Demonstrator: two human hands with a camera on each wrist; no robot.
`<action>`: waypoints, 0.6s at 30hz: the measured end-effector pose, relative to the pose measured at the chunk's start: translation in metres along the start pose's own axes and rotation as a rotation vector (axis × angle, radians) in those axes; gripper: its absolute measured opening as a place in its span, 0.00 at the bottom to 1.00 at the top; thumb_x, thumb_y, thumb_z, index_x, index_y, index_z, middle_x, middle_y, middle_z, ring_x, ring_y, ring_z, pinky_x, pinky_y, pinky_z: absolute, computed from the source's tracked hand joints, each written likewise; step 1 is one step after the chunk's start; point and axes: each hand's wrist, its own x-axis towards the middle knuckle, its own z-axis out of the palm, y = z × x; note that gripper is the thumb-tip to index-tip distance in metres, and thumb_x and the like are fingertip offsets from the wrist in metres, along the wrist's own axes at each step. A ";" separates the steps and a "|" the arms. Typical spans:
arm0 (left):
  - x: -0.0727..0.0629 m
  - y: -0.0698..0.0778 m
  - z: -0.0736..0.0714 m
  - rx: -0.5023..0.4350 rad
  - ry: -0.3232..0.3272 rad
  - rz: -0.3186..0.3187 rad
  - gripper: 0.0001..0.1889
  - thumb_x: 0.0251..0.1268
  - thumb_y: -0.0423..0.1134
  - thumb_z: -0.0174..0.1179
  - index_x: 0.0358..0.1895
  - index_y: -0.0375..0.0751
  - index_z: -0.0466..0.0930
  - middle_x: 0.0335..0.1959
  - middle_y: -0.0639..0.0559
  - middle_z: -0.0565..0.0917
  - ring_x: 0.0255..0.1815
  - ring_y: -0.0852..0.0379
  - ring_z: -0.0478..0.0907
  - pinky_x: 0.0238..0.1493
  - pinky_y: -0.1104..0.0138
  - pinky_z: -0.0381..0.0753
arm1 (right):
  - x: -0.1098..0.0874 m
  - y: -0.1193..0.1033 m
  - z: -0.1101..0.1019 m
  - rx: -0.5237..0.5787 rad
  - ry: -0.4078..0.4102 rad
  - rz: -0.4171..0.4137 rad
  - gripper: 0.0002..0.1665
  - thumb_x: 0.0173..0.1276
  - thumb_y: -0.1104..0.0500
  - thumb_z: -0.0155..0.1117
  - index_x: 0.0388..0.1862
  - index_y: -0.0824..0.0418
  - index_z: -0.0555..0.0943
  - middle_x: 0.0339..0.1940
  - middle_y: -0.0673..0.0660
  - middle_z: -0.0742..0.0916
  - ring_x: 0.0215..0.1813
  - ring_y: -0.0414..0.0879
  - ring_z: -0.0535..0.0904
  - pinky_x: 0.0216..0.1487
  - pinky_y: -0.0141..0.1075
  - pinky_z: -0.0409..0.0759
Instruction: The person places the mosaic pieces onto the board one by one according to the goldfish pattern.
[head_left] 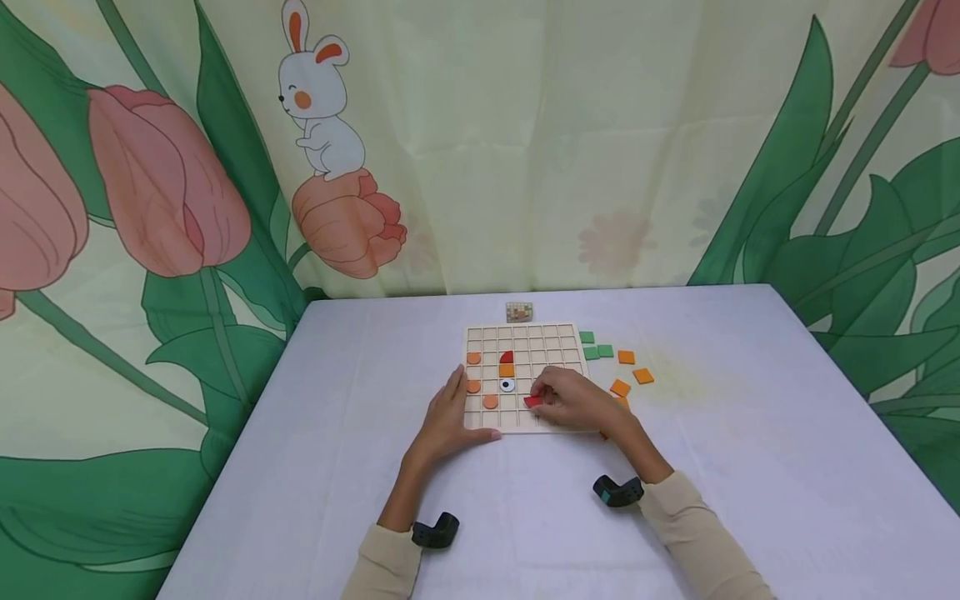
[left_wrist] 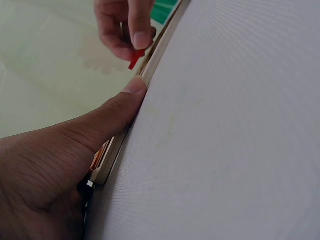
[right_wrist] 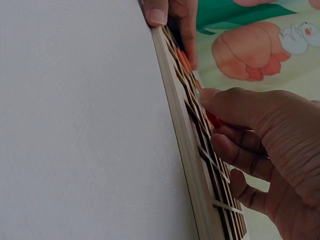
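A wooden grid board [head_left: 555,337] lies on the table. My left hand [head_left: 442,425] rests at its near left corner, fingers extended along the left side and thumb against the front edge. Between thumb and fingertips, my right hand [head_left: 573,398] pinches a red piece [head_left: 532,402] over the board's lower right part; in the left wrist view the red piece [left_wrist: 134,62] tilts down near the rim. Set in the grid are a red quarter-round tile [head_left: 507,357], an orange square tile [head_left: 507,370], a white eye tile [head_left: 507,385] and several orange round tiles [head_left: 490,402].
Green square tiles [head_left: 604,351] lie by the board's right edge, with several orange square tiles [head_left: 642,376] farther right, some partly behind my right hand. A small patterned card [head_left: 519,312] is beyond the board's far edge. A printed curtain [head_left: 487,167] hangs behind the table [head_left: 300,467].
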 end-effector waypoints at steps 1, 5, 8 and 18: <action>0.000 0.000 0.000 0.003 -0.003 -0.002 0.67 0.41 0.65 0.74 0.79 0.38 0.42 0.80 0.46 0.44 0.78 0.44 0.48 0.72 0.50 0.58 | 0.001 -0.001 0.002 -0.007 0.004 -0.004 0.13 0.61 0.54 0.73 0.41 0.56 0.82 0.31 0.45 0.79 0.34 0.40 0.73 0.37 0.31 0.76; 0.002 -0.001 0.001 0.014 -0.012 -0.007 0.68 0.40 0.66 0.74 0.79 0.39 0.41 0.80 0.47 0.43 0.78 0.44 0.48 0.72 0.50 0.57 | 0.006 -0.008 0.008 -0.034 0.020 0.002 0.12 0.61 0.53 0.72 0.41 0.56 0.82 0.32 0.44 0.79 0.34 0.39 0.73 0.38 0.31 0.77; 0.003 -0.002 0.001 0.025 -0.018 -0.016 0.68 0.40 0.66 0.74 0.79 0.40 0.41 0.80 0.48 0.43 0.78 0.45 0.47 0.72 0.50 0.57 | 0.011 -0.014 0.012 -0.067 0.040 0.016 0.12 0.61 0.54 0.73 0.41 0.56 0.82 0.34 0.45 0.79 0.34 0.39 0.73 0.38 0.32 0.77; 0.003 -0.002 0.001 0.028 -0.020 -0.010 0.68 0.40 0.67 0.74 0.79 0.38 0.41 0.80 0.46 0.43 0.78 0.43 0.48 0.71 0.49 0.58 | 0.024 -0.026 0.025 -0.166 0.068 0.086 0.13 0.61 0.51 0.73 0.41 0.56 0.84 0.32 0.46 0.78 0.31 0.39 0.71 0.33 0.31 0.73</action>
